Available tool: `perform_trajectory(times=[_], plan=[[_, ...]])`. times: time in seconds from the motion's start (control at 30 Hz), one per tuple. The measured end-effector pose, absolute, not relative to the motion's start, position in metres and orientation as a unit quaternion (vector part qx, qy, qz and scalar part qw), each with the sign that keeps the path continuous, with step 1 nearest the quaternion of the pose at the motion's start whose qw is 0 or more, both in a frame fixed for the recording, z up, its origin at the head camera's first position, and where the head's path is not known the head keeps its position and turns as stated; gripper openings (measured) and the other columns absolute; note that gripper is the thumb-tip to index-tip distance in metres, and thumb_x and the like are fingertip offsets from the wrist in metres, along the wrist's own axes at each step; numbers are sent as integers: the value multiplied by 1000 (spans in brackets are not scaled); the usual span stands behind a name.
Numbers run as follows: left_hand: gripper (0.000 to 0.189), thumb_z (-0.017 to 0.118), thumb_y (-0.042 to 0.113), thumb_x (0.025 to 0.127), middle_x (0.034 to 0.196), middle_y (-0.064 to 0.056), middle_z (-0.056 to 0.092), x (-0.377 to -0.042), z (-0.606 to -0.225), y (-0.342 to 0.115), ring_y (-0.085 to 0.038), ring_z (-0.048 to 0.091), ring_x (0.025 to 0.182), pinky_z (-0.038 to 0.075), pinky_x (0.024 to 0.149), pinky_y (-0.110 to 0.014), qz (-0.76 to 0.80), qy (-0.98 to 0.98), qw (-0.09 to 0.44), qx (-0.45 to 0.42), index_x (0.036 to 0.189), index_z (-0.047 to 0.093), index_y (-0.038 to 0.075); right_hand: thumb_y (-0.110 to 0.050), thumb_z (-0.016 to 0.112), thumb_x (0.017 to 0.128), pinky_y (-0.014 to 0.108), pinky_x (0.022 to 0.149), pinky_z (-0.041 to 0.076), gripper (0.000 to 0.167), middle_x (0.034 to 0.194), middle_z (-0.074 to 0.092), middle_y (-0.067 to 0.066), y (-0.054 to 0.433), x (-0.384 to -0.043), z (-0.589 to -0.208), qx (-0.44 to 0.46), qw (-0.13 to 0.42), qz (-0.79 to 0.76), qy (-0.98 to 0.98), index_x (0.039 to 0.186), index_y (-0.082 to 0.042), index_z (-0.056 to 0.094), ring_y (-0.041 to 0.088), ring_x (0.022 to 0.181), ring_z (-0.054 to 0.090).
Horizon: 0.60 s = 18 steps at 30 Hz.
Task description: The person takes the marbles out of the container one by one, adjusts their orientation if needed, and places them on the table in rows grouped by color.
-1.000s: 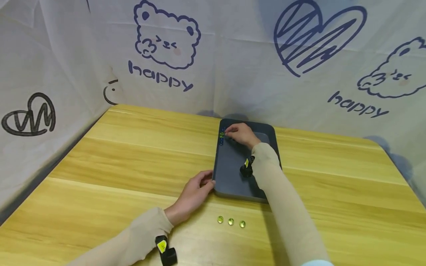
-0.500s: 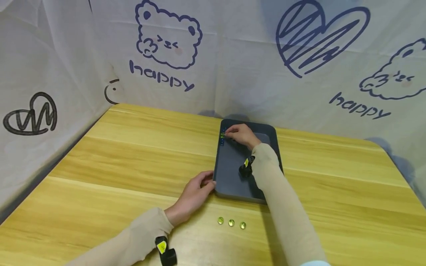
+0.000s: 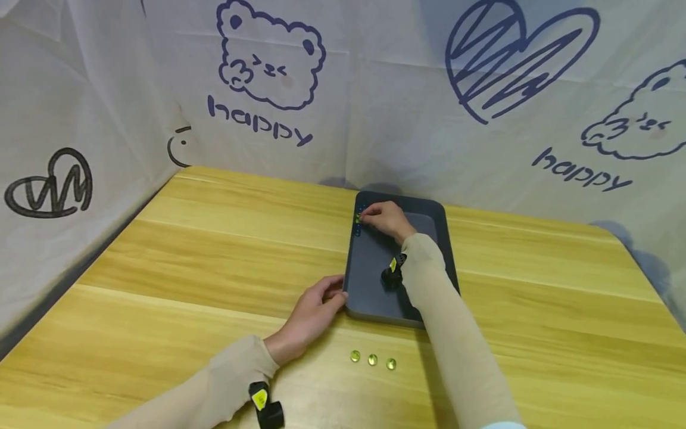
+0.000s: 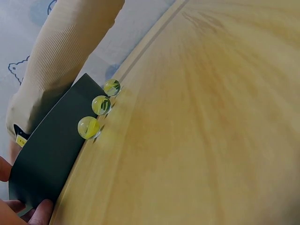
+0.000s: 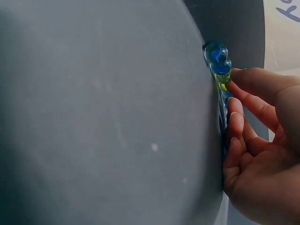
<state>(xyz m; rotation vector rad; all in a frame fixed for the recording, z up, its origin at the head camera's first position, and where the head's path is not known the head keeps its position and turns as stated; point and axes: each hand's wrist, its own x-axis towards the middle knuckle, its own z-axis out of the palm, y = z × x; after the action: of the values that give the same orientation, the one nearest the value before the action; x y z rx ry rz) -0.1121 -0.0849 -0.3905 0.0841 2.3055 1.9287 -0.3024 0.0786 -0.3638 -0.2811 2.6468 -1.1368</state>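
Observation:
A dark grey tray (image 3: 375, 280) lies on the table, touched at its left side by my left hand (image 3: 308, 316), whose fingers and thumb rest against the wall. My right hand (image 3: 390, 219) reaches inside to the far left. In the right wrist view, the right hand (image 5: 262, 122) pinches a yellow-green glass marble (image 5: 225, 80) between thumb and index finger. It sits in a row along the wall with blue marbles (image 5: 216, 54), partly hidden by the fingers. Three yellow-green marbles (image 3: 372, 359) lie in front of the tray; the left wrist view shows these clear marbles (image 4: 101, 105) up close.
The wooden table (image 3: 214, 262) extends on both sides of the tray. A white cloth (image 3: 386, 119) with drawings hangs behind the table and on its left. My right forearm (image 3: 455, 333) crosses over the tray's right side.
My right hand has shifted very slightly left along the marble row, its pinch kept. The left hand, the tray and the three marbles in front have stayed put.

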Motion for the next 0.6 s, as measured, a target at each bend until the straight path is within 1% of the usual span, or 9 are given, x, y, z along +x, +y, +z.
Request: perform_trajectory(times=[0.23, 0.6], plan=[[41, 54, 11, 97, 124, -18, 60, -112, -393, -84, -29, 57, 112, 44, 97, -44, 638, 767, 61, 26, 135, 51, -5, -20, 61, 96, 43, 94, 46, 26, 123, 61, 14, 79, -301, -368, -94, 136, -393, 905, 115, -4, 70, 30, 112, 56], [41, 54, 12, 97, 124, -17, 60, -113, -393, -84, -28, 57, 112, 44, 97, -44, 641, 765, 62, 26, 135, 51, -4, -19, 64, 94, 41, 92, 47, 26, 121, 63, 14, 80, -303, -373, -88, 129, -417, 896, 114, -3, 71, 28, 109, 57]])
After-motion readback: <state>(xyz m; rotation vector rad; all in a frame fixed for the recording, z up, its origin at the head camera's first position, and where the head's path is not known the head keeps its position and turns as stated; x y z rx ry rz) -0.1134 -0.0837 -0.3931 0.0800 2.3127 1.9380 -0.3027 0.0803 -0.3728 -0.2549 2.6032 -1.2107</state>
